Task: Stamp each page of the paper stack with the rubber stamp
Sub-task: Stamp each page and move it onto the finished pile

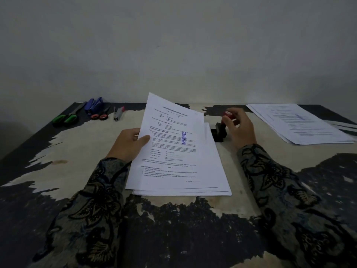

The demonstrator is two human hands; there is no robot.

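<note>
A stack of printed white pages (204, 180) lies in the middle of the table. My left hand (129, 144) pinches the left edge of the top page (173, 136) and lifts it; that page carries a blue stamp mark near its middle. To the right of the stack, my right hand (239, 128) grips the rubber stamp (224, 122) by its red handle. The stamp's black base sits on or in a black ink pad (218, 135) on the table.
A second pile of printed pages (301, 124) lies at the back right. Green-handled scissors (66, 118), a blue stapler (94, 105), red-handled scissors (100, 116) and a small grey tool (118, 113) line the back left. The tabletop (77, 147) is worn, with peeling dark surface.
</note>
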